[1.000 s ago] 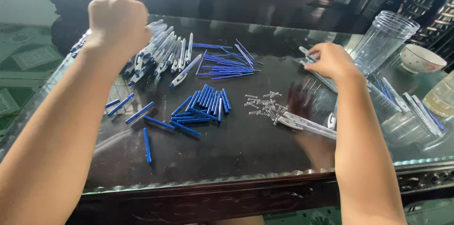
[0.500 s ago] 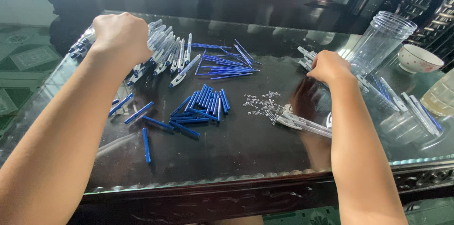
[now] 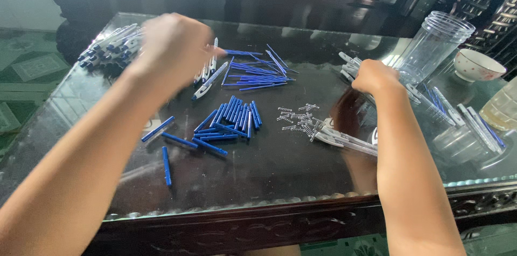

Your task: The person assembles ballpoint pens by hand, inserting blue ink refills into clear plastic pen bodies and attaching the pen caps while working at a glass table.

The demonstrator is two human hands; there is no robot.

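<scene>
Left hand (image 3: 175, 51) (blurred, grip unclear) hovers over pen barrels (image 3: 207, 75); right hand (image 3: 374, 77) looks curled.

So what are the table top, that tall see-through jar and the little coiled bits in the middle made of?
Table top: looks like glass over dark wood, since it mirrors the arms. Tall jar: probably clear plastic, ribbed and slightly cloudy, though it could be glass. Coiled bits: likely metal springs, silvery and thin.

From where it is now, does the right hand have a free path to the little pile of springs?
Probably yes. The right hand hovers just right of the springs, and only bare glass table lies between them. The left hand is far off, over the pen barrels.
</scene>
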